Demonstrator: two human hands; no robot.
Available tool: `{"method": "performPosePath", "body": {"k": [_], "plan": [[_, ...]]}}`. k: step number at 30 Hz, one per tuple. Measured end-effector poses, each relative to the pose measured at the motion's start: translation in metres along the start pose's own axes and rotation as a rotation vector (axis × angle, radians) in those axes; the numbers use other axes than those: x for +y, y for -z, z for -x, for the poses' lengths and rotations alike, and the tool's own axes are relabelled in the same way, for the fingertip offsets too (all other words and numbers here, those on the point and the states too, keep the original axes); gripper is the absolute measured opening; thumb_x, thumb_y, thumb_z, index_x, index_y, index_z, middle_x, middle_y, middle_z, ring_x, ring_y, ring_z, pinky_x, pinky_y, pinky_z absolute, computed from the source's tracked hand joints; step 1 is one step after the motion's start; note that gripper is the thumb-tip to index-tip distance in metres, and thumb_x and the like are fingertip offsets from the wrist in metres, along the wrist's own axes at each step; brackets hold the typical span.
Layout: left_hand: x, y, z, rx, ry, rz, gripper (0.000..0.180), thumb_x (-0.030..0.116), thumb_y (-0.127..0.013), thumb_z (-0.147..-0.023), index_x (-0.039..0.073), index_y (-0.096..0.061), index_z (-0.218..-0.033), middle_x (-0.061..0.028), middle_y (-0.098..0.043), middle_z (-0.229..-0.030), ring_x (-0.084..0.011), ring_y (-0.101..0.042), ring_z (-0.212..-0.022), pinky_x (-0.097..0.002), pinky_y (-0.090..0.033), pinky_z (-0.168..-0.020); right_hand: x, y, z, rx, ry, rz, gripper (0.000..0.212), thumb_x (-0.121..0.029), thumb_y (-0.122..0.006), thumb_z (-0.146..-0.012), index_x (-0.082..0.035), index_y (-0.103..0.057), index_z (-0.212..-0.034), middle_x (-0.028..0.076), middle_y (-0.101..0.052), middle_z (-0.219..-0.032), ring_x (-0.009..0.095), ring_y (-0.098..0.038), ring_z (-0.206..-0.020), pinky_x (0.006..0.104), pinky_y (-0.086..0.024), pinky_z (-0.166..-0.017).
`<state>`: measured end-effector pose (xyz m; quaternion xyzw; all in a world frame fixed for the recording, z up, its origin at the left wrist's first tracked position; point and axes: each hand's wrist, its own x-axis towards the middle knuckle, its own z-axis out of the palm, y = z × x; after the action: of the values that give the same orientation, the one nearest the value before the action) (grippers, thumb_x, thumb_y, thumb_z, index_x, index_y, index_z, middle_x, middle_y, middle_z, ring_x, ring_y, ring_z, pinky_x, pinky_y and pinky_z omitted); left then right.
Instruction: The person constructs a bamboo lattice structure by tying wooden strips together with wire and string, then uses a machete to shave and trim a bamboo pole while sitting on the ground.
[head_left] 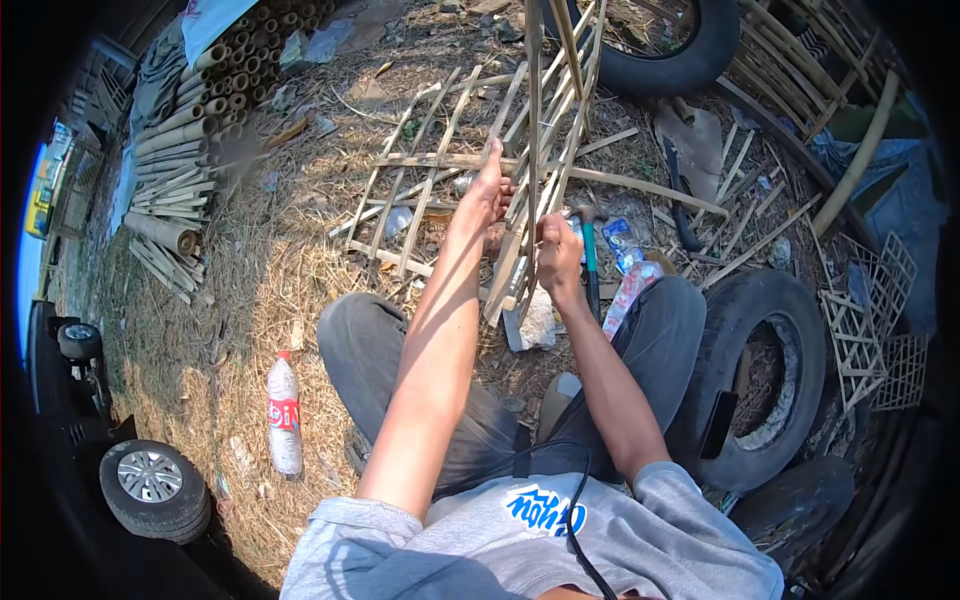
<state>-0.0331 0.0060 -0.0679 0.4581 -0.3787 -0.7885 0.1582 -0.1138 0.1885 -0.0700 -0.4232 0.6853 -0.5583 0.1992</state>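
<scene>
Between my legs I steady a bundle of long split bamboo strips [528,190] that stands up and leans away from me. My left hand [487,188] is at the bundle's left side, its thumb pointing up and its fingers curled in against the strips. Lower down on the right, my right hand [557,252] is closed around strips of the same bundle. Behind my left hand a bamboo lattice frame [440,160] lies on the ground. A hammer [590,255] with a teal handle lies just right of my right hand, near a pale stone block [532,325].
A plastic bottle [284,415] lies on the dry grass at left. Old tyres [770,370] are at right and far right, a phone [718,425] on one. Bamboo poles [185,135] are stacked far left. A curved dark blade [682,205] lies beyond the hammer; a car wheel [152,480] stands lower left.
</scene>
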Motion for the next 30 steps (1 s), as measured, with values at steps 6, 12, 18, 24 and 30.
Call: {"method": "performPosePath", "body": {"k": [6,12,18,24,30], "plan": [[-0.022,-0.043,0.028,-0.099,-0.377,0.456,0.034,0.036,-0.056,-0.098,0.007,-0.065,-0.113,-0.0052,-0.068,-0.083,-0.0135,-0.065,-0.068,-0.0280,-0.053,-0.060,-0.029,-0.003,-0.021,0.245,-0.329,0.214,0.064,-0.055,-0.051,-0.097,0.009,-0.058,-0.102,0.026,-0.056,-0.107,0.038,-0.050,-0.112,0.0437,-0.037,-0.100],[-0.006,-0.025,0.007,-0.047,-0.305,0.365,0.041,0.038,-0.060,-0.094,0.003,-0.063,-0.116,-0.0093,-0.067,-0.095,-0.0159,-0.065,-0.079,-0.0322,-0.054,-0.069,-0.078,0.012,-0.060,0.286,-0.104,-0.362,0.053,-0.044,-0.053,-0.100,0.006,-0.055,-0.117,0.019,-0.059,-0.114,0.028,-0.059,-0.103,0.0381,-0.045,-0.093],[-0.016,-0.044,0.013,0.175,-0.242,0.419,0.035,0.023,-0.064,-0.088,-0.006,-0.066,-0.106,-0.0169,-0.069,-0.090,-0.0207,-0.068,-0.072,-0.0360,-0.058,-0.061,-0.110,0.046,-0.140,0.292,0.396,-0.098,0.065,-0.050,-0.054,-0.098,0.001,-0.043,-0.137,0.020,-0.047,-0.133,0.030,-0.049,-0.117,0.0440,-0.040,-0.101],[-0.008,-0.055,0.057,0.472,-0.223,0.187,0.019,0.013,-0.066,-0.081,-0.006,-0.065,-0.080,-0.0110,-0.064,-0.073,-0.0159,-0.057,-0.055,-0.0347,-0.046,-0.047,-0.116,0.070,-0.187,0.214,0.562,0.115,0.045,-0.047,-0.060,-0.096,-0.004,-0.064,-0.110,0.015,-0.059,-0.112,0.030,-0.054,-0.103,0.0427,-0.042,-0.093],[-0.020,-0.033,0.059,0.537,-0.417,0.148,0.023,0.014,-0.060,-0.085,-0.002,-0.058,-0.069,-0.0102,-0.058,-0.067,-0.0151,-0.054,-0.057,-0.0373,-0.044,-0.049,-0.128,0.118,-0.195,0.224,0.432,-0.062,0.033,-0.033,-0.061,-0.099,0.000,-0.064,-0.105,0.007,-0.067,-0.092,0.013,-0.062,-0.082,0.0286,-0.049,-0.075]]}}
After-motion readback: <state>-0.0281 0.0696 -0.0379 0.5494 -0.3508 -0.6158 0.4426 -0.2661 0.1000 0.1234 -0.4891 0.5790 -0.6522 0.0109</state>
